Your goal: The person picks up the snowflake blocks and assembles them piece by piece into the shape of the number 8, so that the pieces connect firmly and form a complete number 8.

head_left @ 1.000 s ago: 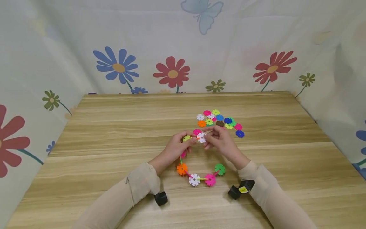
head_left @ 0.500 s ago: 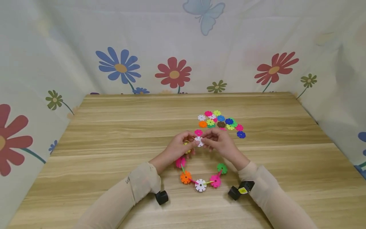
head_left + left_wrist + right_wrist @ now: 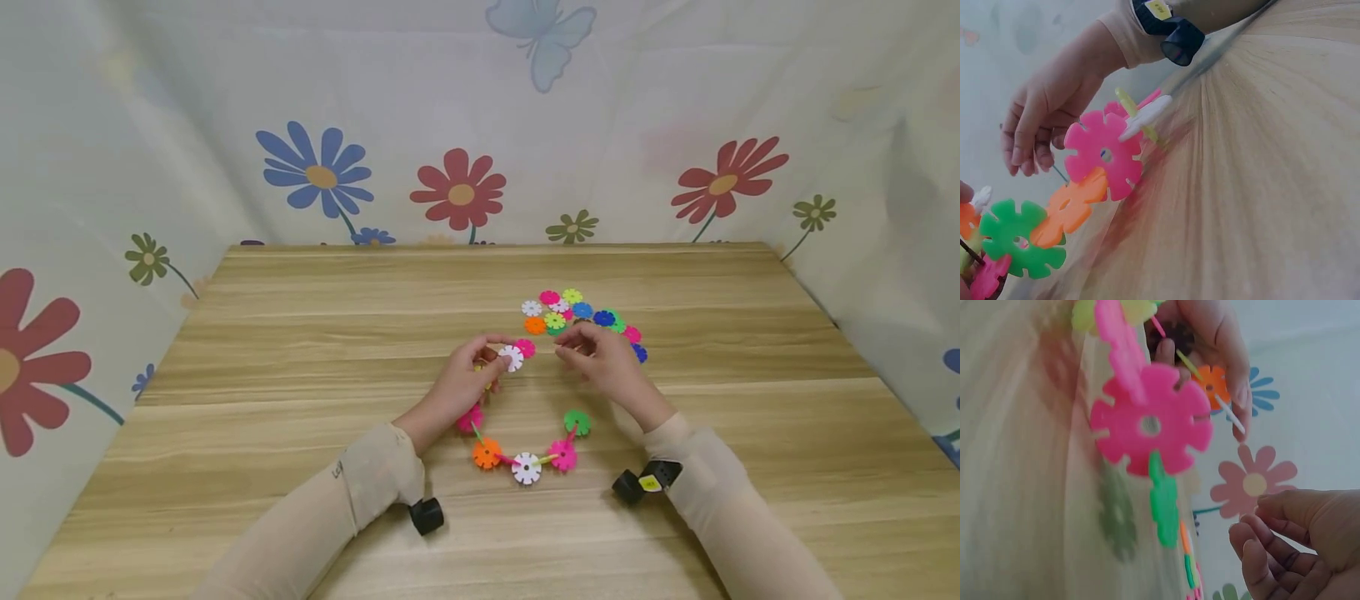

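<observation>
In the head view my left hand (image 3: 463,379) holds a curved chain of notched plastic discs, its thumb and fingers pinching near the white disc (image 3: 512,358) at the upper end. The chain hangs down and round through a pink disc, an orange disc (image 3: 487,454), another white disc (image 3: 527,468) and a pink disc (image 3: 562,456) to a green disc (image 3: 577,423). Some linking discs stand edge-on between them; others are hidden by the hand. My right hand (image 3: 609,362) is apart from the chain, fingers loosely bent and holding nothing, as the right wrist view also shows.
Several loose discs lie in a cluster beyond my right hand, among them an orange disc (image 3: 535,326) and a light blue disc (image 3: 582,310). A pink disc (image 3: 528,348) lies just behind the held white one. The wooden tabletop (image 3: 337,317) meets a flowered cloth (image 3: 390,100).
My right hand has let go of the white disc and drawn away right toward the loose discs. My left hand still holds the chain; its hanging part dipped, then rose slightly.
</observation>
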Available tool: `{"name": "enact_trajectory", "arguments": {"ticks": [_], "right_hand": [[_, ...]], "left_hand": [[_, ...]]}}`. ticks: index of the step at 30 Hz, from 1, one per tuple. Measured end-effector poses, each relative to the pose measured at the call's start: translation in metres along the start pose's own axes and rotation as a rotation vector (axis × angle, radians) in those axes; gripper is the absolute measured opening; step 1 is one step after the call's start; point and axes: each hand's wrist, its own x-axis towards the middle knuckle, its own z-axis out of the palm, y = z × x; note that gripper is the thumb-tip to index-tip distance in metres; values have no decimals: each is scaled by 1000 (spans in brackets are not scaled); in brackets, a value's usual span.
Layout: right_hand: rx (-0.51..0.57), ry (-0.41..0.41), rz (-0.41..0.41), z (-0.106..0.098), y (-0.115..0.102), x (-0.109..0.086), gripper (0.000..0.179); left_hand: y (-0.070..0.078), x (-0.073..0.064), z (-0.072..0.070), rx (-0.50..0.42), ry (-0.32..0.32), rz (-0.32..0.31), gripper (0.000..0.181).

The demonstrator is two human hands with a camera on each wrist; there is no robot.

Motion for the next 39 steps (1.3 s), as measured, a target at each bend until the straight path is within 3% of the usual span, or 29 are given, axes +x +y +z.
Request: {"name": "enact_trajectory", "arguments": {"ticks": [5,12,25,39], "right_hand": [[-84,30,11,-12,12,6,19],[-206,43,48,-28,30,14,20],[-354,-52,119,-25,43,26,32],[-298,-83,118,-18,43,28,30]], "left_hand": [[-1,0,0,57,-12,25,30],[-3,1,1,175,-4,58,43],[0,3,2,235,-23,61,42],[-3,-1,1,235,-20,77,39]]}}
